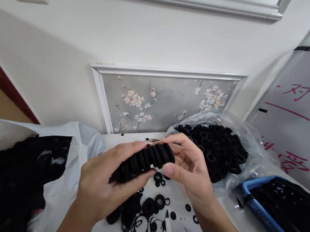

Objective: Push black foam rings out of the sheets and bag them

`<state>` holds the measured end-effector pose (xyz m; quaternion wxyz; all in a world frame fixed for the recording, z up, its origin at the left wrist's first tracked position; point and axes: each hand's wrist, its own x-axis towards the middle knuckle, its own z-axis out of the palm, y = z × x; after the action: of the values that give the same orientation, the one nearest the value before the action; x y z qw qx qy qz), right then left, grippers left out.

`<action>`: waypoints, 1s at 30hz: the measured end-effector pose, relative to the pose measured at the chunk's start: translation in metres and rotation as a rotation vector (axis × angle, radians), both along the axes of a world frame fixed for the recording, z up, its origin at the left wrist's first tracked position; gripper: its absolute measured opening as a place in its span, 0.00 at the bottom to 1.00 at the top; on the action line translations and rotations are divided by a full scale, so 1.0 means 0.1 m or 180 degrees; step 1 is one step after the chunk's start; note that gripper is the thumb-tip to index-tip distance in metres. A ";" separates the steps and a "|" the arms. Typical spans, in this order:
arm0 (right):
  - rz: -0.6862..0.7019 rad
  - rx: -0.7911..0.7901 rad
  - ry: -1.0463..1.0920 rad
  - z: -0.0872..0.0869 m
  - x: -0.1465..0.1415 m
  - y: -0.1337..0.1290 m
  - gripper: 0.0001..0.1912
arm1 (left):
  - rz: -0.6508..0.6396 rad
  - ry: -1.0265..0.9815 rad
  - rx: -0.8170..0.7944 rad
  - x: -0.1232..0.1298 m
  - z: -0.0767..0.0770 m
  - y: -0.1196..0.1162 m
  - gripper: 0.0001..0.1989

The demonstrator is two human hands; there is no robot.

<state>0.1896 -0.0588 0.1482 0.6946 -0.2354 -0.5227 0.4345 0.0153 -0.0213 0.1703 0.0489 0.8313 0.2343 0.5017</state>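
Above the white table, a row of black rubber rings (pixel 142 161) is held sideways between both hands, faces pressed together like a roll. My left hand (pixel 102 175) wraps the left part of the row, thumb below and fingers on top. At the right end, my right hand (pixel 190 162) grips the last rings between thumb and fingertips. A small gap shows on the underside of the row near the middle. Beneath the hands lie loose black rings (pixel 160 202) and thin ring-shaped offcuts (pixel 141 225), beside a slim pale-handled tool (pixel 168 231).
On the left, a white bag (pixel 86 139) is full of black rubber parts. A clear plastic bag (pixel 251 141) of black rings stands at back right. A blue basket (pixel 261 208) with black pieces is front right. Behind are a wall with a framed flower panel (pixel 169 95) and a whiteboard (pixel 308 119).
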 end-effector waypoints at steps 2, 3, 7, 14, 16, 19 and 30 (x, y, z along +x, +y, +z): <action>0.0034 -0.0011 0.0101 0.01 0.00 0.00 0.16 | -0.0047 0.0032 0.0031 0.01 0.00 -0.01 0.22; 0.0038 -0.0021 0.0137 0.01 0.00 -0.01 0.15 | -0.0070 0.0049 0.0033 0.01 0.01 -0.01 0.22; -0.0029 -0.0074 0.0093 0.02 -0.01 0.00 0.16 | -0.0123 0.0083 -0.0088 0.01 0.02 0.00 0.21; -0.0989 0.0043 -0.0575 -0.06 -0.08 0.03 0.18 | 0.0293 -0.0063 -0.0145 -0.02 -0.02 0.06 0.31; -0.1189 0.0021 -0.0953 -0.10 -0.12 0.01 0.21 | 0.0507 -0.0030 -0.0006 0.01 -0.02 0.05 0.27; -0.1268 0.0043 -0.1161 -0.14 -0.18 -0.03 0.31 | 0.0566 0.0180 0.0217 0.05 -0.05 0.01 0.26; -0.0940 -0.0825 -0.0687 -0.14 -0.22 0.13 0.41 | 0.0401 0.0295 0.0343 0.18 -0.22 0.00 0.44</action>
<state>0.1680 -0.0458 0.1345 0.6547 -0.4419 -0.4937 0.3638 0.0328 -0.0211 0.1480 -0.0385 0.8386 0.2609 0.4767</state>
